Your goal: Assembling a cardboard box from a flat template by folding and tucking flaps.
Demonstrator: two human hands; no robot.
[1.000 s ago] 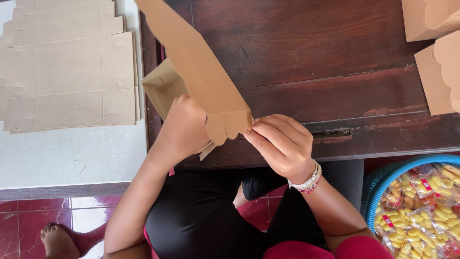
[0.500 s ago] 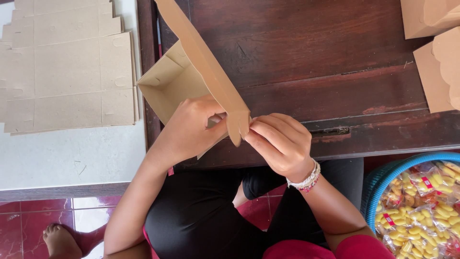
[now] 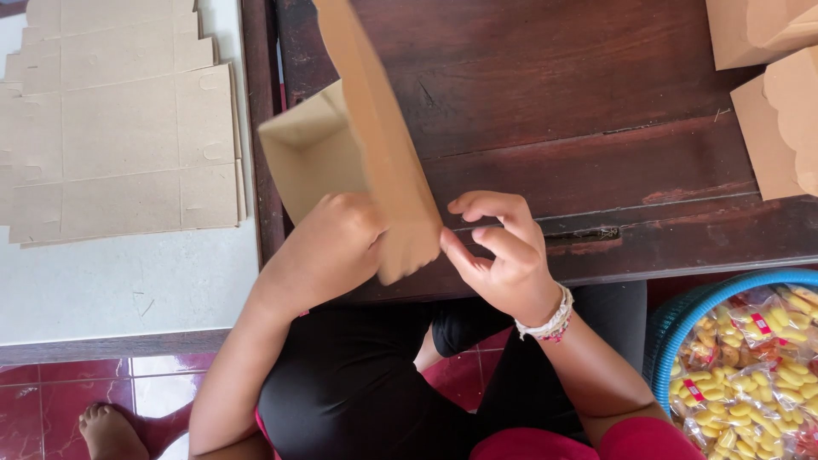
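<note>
Since half a second ago the cardboard box (image 3: 358,162) has swung more upright, its open mouth now facing nine o'clock, so the folding looks nearly finished. The left hand (image 3: 336,243) stays clamped on its lower edge; the right hand (image 3: 503,251) pinches the flap, fingers together. The box is plain brown, held above the dark wooden table (image 3: 579,102).
</note>
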